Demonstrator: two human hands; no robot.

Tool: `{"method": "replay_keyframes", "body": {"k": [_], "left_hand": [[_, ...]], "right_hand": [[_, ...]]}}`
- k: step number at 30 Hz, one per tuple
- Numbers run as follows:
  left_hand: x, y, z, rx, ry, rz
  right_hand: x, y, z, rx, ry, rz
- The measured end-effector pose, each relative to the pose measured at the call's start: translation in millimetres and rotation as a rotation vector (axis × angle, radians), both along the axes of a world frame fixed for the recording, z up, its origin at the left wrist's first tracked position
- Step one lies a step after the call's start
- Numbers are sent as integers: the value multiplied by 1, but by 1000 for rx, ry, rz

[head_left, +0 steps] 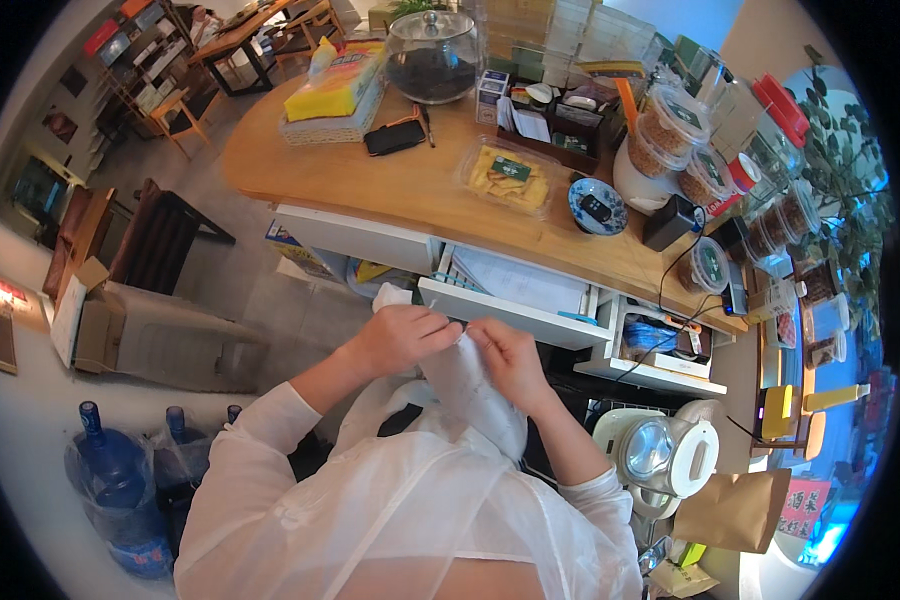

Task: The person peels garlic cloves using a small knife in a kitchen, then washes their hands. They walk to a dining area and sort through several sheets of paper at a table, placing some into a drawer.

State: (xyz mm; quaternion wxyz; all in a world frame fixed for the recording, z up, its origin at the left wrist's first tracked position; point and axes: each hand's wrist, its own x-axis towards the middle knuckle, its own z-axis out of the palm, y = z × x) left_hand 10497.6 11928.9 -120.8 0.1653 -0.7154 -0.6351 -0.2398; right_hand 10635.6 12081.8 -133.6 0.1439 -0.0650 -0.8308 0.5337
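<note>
In front of my chest, both hands are close together over a piece of thin white fabric [457,378]. My left hand [402,335] is closed, its fingertips pinching the upper edge of the cloth. A bunched white end sticks up behind it. My right hand [508,362] pinches the same edge from the other side, thumb and forefinger nearly meeting the left fingertips. Anything tiny between the fingertips is too small to make out. The fabric hangs down toward my lap against my white sheer top.
Just ahead, a drawer [515,318] with papers stands pulled out below the wooden counter [370,185]. Beside it another drawer [655,372] holds boxes and a blue bundle. A white kettle [685,455] stands at right. Blue water bottles [118,465] are at lower left.
</note>
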Motion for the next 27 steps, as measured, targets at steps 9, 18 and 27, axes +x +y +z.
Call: {"method": "replay_keyframes", "body": {"k": [9,18,27], "left_hand": [[-76,-61,14,658,-509,711],[-134,-102,-39,361,-2283,-440],[-196,-117,-66,641,-1733,348]], "right_hand": [[15,118,-3,236,-28,-952],[-96,2,10,460,353,-805],[-194,-125,12,-230,344,-441]]}}
